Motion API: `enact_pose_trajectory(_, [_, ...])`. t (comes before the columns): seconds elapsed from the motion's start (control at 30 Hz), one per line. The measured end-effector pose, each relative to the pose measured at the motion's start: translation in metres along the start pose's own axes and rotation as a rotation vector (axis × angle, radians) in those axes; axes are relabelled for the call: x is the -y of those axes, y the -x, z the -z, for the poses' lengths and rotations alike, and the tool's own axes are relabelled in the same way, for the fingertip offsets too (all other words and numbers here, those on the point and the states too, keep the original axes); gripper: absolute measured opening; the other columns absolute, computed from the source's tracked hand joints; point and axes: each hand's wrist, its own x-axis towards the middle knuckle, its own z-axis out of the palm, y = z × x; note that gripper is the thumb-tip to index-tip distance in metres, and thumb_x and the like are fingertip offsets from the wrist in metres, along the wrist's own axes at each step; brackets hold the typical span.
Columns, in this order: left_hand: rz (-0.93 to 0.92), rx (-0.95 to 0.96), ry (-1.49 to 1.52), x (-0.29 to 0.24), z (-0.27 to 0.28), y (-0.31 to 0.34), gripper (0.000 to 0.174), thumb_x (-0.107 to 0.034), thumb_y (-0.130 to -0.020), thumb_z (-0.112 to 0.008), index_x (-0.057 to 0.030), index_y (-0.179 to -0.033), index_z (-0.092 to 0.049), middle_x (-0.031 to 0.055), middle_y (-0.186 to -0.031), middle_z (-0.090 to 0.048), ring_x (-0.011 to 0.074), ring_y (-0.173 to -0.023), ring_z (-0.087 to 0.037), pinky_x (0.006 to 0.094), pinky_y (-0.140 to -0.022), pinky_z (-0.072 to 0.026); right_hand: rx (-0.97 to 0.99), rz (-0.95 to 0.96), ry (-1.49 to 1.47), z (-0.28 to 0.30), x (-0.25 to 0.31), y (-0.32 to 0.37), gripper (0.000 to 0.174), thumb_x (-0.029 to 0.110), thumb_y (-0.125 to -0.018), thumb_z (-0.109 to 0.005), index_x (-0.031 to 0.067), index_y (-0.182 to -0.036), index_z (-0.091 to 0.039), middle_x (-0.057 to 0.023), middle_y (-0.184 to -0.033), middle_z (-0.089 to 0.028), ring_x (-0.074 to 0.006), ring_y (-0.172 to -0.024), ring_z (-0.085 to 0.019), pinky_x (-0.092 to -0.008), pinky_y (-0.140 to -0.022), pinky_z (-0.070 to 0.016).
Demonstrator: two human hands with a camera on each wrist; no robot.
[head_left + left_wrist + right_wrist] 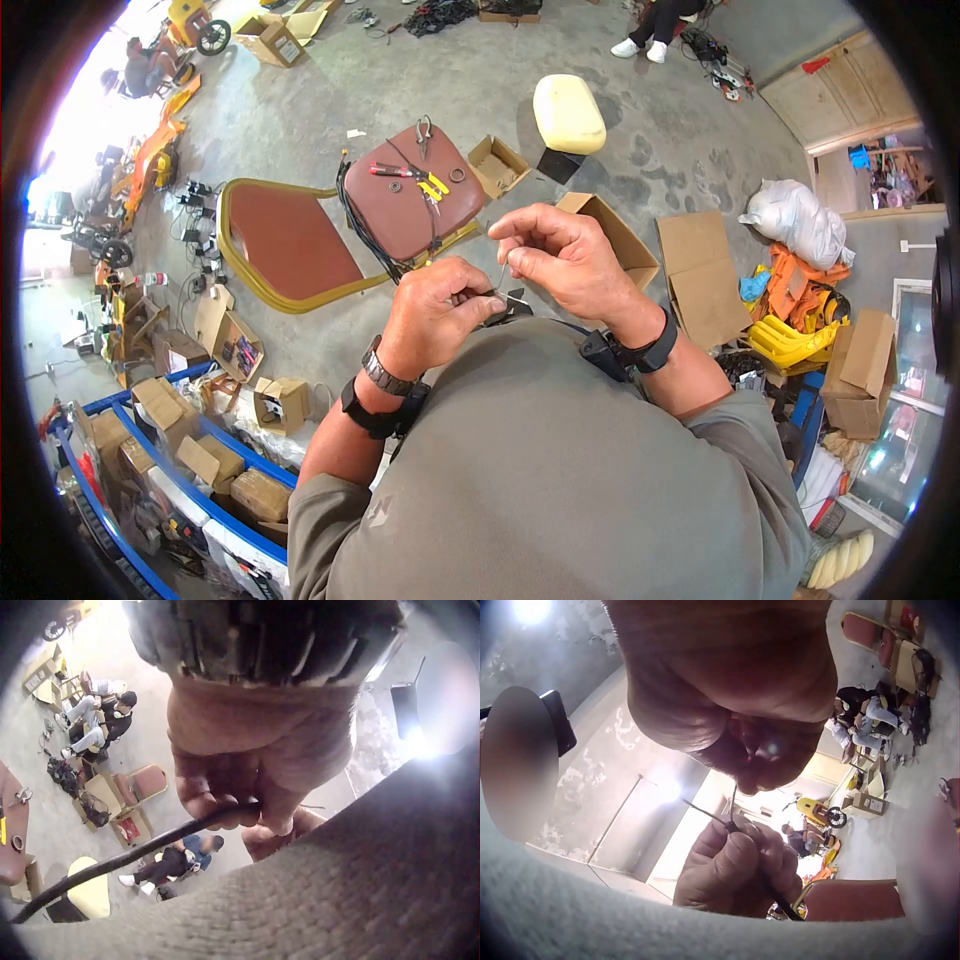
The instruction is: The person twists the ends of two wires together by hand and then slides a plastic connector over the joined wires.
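My left hand [440, 310] grips a black cable [112, 864] near its end, close to the front of the shirt. Two thin wires stick out of the cable end in the right wrist view. My right hand [565, 255] pinches one thin wire [733, 801] between thumb and fingers, a little above the left hand. The other wire [700, 811] points off freely to the side. Beyond the hands, a brown chair seat [375, 215] carries yellow-handled pliers [433, 187], a red-handled tool [388, 169], grey-handled pliers [424, 135] and a dark ring [457, 175].
Black cables [358, 215] hang over the chair's side beside its backrest [290, 245]. Open cardboard boxes [620, 240] and a cream cushion [569, 113] are on the floor ahead. A blue-framed rack [200, 430] with boxes stands at the left. Other people sit farther off.
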Motion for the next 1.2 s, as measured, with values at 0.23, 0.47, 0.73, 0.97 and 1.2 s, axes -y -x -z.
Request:
enact_pose_trajectory(0.23, [-0.002,-0.005,0.083,0.002,-0.001,0.004,0.018,-0.002,-0.074,-0.081,-0.0019,-0.081,-0.064,0.0061,-0.075,-0.066,0.0132,-0.066,-0.062,0.0269,-0.062,-0.0504,0.015,0.043,-0.022,0.0,-0.002,0.002,0.025,-0.003,-0.092,-0.057,-0.0005,-0.116,-0.064,0.0007,-0.093,-0.062,-0.0061,-0.086,-0.059,-0.023,-0.077,-0.0513])
enact_pose_trajectory(0.47, [0.111,0.021,0.175,0.002,0.0,0.008,0.012,0.0,-0.079,-0.076,0.0,-0.085,-0.065,0.0044,-0.08,-0.07,0.0101,-0.074,-0.065,0.0256,-0.068,-0.0532,0.005,0.054,-0.012,-0.002,0.0,0.005,0.027,-0.003,-0.092,-0.057,-0.0005,-0.118,-0.063,0.0004,-0.094,-0.062,-0.0058,-0.087,-0.059,-0.0231,-0.077,-0.0514])
enact_pose_trajectory(0.73, [0.185,0.044,0.248,0.005,0.0,0.01,0.01,0.002,-0.082,-0.073,0.0009,-0.089,-0.066,0.007,-0.084,-0.072,0.0112,-0.078,-0.067,0.0269,-0.071,-0.0554,-0.003,0.131,0.007,-0.004,0.0,0.007,0.03,-0.004,-0.091,-0.056,-0.0002,-0.119,-0.063,-0.0009,-0.096,-0.062,-0.0065,-0.089,-0.059,-0.0237,-0.079,-0.0512])
enact_pose_trajectory(0.97, [0.25,0.033,0.506,0.009,-0.004,0.006,0.008,0.003,-0.087,-0.069,0.0045,-0.093,-0.065,0.0111,-0.085,-0.072,0.0165,-0.078,-0.068,0.0303,-0.071,-0.058,-0.037,0.204,0.129,0.0,0.0,0.006,0.029,-0.004,-0.09,-0.058,0.0,-0.118,-0.064,-0.004,-0.097,-0.065,-0.0109,-0.09,-0.062,-0.0267,-0.081,-0.0522])
enact_pose_trajectory(1.2, [0.293,0.084,0.502,0.011,0.0,-0.007,0.006,0.001,-0.089,-0.068,0.006,-0.091,-0.066,0.0126,-0.085,-0.071,0.0175,-0.076,-0.069,0.031,-0.07,-0.0587,-0.08,0.363,0.31,0.001,0.004,0.001,0.027,-0.006,-0.09,-0.06,0.0018,-0.116,-0.064,-0.0074,-0.095,-0.068,-0.0141,-0.086,-0.066,-0.0279,-0.077,-0.0532])
